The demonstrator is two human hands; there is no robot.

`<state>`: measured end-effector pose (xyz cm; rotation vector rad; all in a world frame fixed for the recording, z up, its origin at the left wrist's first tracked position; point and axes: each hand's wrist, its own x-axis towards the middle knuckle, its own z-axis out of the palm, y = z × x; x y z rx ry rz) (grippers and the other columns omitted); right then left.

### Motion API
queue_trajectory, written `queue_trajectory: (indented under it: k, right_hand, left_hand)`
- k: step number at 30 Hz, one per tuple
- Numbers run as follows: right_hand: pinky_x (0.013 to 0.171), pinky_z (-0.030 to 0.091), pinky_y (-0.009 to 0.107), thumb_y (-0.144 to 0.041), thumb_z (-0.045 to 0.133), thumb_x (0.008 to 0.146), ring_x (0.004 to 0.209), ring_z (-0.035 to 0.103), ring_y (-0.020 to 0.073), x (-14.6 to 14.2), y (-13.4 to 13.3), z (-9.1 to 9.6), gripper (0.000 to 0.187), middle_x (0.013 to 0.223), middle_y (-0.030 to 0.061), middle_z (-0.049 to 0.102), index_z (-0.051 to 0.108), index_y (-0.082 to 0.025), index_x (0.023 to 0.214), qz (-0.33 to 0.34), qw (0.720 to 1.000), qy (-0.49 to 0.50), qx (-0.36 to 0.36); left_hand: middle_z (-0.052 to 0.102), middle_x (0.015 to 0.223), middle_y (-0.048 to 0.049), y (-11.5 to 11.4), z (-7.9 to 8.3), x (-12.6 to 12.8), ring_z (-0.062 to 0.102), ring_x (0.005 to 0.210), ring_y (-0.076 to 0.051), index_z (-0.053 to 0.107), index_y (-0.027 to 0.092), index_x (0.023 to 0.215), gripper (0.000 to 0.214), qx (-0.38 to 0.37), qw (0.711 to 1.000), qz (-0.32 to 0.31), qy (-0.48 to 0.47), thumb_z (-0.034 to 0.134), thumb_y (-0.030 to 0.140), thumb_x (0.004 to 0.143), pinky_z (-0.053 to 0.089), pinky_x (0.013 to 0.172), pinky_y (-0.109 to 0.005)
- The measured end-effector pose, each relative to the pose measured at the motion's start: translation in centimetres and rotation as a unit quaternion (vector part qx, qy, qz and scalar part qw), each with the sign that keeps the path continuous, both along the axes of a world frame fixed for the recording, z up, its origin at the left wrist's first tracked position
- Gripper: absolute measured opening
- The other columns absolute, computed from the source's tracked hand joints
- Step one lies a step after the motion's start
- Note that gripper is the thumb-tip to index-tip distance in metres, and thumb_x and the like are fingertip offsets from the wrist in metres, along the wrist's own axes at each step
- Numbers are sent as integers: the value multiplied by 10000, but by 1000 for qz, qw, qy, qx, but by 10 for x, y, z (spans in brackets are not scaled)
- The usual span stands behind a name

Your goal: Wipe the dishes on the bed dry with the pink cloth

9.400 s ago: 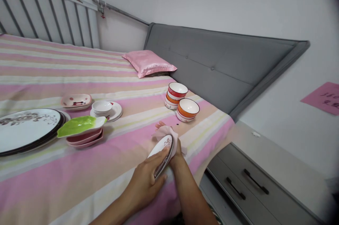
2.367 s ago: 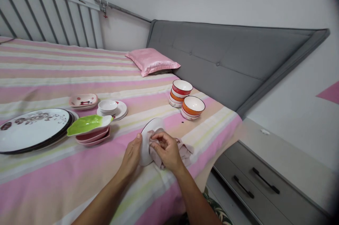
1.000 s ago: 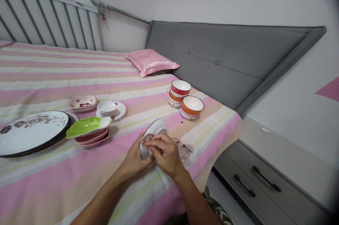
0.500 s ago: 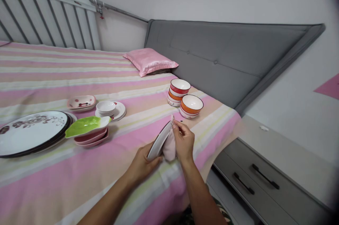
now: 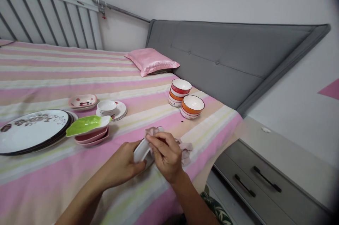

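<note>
Being held by the left hand in the head view is a white plate, tilted and seen nearly edge-on above the striped bedspread. The thumb is laid along the near side of the plate, and the other fingers are mostly hidden behind it. A pale pink cloth is pinched between the thumb and fingers of the right hand; one part of it is pressed to the plate, while a loose end is seen hanging past the right side of that hand.

To the left of the left hand, a green leaf-shaped dish is stacked on pink dishes. Large oval plates with dark rims are piled farther left. Beyond the left hand, small white bowls are nested on small plates, with a spotted pink dish placed beside them.

Beyond the right hand, two stacks are set close together: one is topped by a red-banded bowl, the other by an orange-banded bowl. A pink pillow is placed farther beyond, near the grey headboard. To the right of the right hand, a drawer cabinet is partly shown.
</note>
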<state>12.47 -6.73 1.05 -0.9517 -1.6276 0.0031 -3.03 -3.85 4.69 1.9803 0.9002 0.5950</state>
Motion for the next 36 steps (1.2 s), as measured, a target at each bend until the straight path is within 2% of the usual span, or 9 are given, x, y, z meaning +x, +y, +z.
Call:
queue_trajectory:
  k: [5,7,10,14,18,23,27,31,36]
  right_hand:
    - [912,466,326,-175,447,881,1084,515,170,9,2,9,363,1210,69,516,544,-273,1217,40,992,13,-115]
    - [934,445,326,-197,417,894,1087,506,163,16,3,13,350,1153,65,536,534,-261,1217,49,987,10,-155]
    - [921,433,321,-224,384,903,1053,511,159,30,7,12,315,1094,65,541,550,-243,1170,28,982,24,-183]
    - [940,396,332,-283,352,915,1043,514,163,51,21,-7,296,1068,65,565,555,-204,1114,-26,974,105,-201]
    - [957,385,351,-357,347,909,1069,527,176,65,36,-28,356,1116,76,592,542,-180,1148,-63,940,218,-255]
    - [1038,321,356,-365,395,888,1208,443,180,60,38,-34,416,1280,87,516,513,-177,1240,-68,938,242,-240]
    - [1064,297,366,-289,391,876,1249,405,177,50,33,-30,410,1326,89,475,516,-178,1251,-74,952,207,-213]
    - [1011,372,364,-238,414,854,1157,494,184,45,29,-27,373,1216,105,563,581,-165,1180,-102,964,173,-174]
    - [828,488,328,-248,526,804,911,599,182,44,30,-26,252,974,103,637,654,-130,986,-174,943,243,-148]
  left_hand:
    - [524,610,35,2,-1,1,422,542,-114,568,140,740,91,21,997,-23,66,522,218,735,335,495,-196]
    - [588,706,18,4,-4,4,480,599,-129,593,137,862,176,7,999,-33,30,569,266,744,379,538,-201]
    - [632,1025,-39,6,-8,11,568,860,-186,529,154,1150,467,-59,993,-65,-78,644,297,720,449,757,-248]
    - [601,1172,-82,10,-23,20,552,1034,-223,515,148,1204,557,-98,983,-63,-143,686,288,693,418,903,-298]
    - [667,1033,-73,14,-54,30,597,913,-243,611,130,1081,464,-28,996,32,-83,707,288,656,459,815,-307]
    - [659,722,-50,10,-79,39,585,651,-195,653,83,862,278,-82,990,89,-71,591,324,738,458,573,-256]
    - [604,611,-35,7,-72,35,523,529,-152,651,61,837,305,-123,983,109,-83,595,336,719,395,468,-226]
    - [580,588,-28,10,-63,25,493,500,-140,648,65,824,313,-139,979,123,-79,611,345,690,370,434,-218]
    - [494,551,0,14,-60,22,426,503,-116,612,90,698,247,-82,992,86,-50,582,336,697,352,447,-214]
